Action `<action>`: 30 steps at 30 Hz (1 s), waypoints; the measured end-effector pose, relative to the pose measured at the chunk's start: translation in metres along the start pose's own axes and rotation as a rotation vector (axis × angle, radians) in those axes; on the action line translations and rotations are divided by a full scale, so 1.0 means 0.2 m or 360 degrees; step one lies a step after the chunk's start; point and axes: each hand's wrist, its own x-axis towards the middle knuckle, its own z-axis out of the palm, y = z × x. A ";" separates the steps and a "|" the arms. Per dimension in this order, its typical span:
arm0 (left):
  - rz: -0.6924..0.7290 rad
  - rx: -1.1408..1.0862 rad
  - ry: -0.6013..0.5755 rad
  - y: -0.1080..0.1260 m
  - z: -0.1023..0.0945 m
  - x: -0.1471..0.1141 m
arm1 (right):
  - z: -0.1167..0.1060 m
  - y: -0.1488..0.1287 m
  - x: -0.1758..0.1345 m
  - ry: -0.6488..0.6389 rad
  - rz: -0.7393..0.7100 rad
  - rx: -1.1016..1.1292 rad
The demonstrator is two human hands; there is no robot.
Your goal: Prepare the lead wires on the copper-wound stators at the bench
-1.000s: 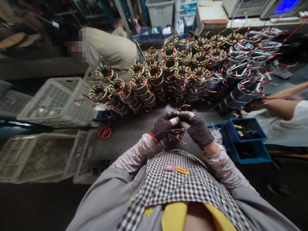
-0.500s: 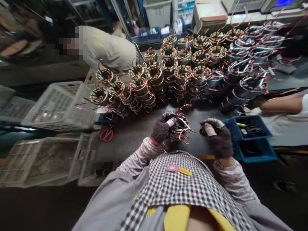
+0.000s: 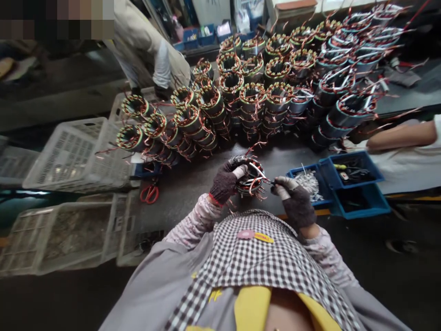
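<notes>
In the head view my left hand (image 3: 227, 177), in a dark knitted glove with pale wrapped fingertips, is closed on the near-left rim of a motor stator (image 3: 250, 183). This ring-shaped stator has copper wire ends and white-sleeved leads, and sits low over the bench close to my apron. At its right side, my right hand (image 3: 292, 197) is closed in a pinch, gloved and wrapped the same way. A thin lead (image 3: 267, 179) reaches from the stator to these fingertips. Something dark shows there, too small to make out.
Stacked stators (image 3: 255, 99) fill the bench behind my hands. Blue bins (image 3: 356, 170) stand at right, one holding white sleeve pieces (image 3: 306, 184). Red-handled scissors (image 3: 149, 194) lie left, beside plastic crates (image 3: 69, 151). A co-worker (image 3: 151, 46) stands far left; another person's arm (image 3: 401, 136) enters from the right.
My right hand has moved left to the stator and its lead, uncovering the bin of white sleeve pieces. My left hand keeps its hold. The view has shifted a little.
</notes>
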 end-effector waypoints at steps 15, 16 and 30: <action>0.0105 0.0066 0.0091 -0.05 -0.03 0.02 | 0.05 0.00 -0.04 0.0189 0.0136 0.0126; 0.0098 0.0067 0.0094 -0.05 -0.04 0.02 | 0.06 0.00 -0.03 0.0176 0.0118 0.0086; 0.0075 0.0204 0.0072 -0.03 -0.03 0.03 | -0.01 0.11 -0.05 0.0135 0.0365 0.0192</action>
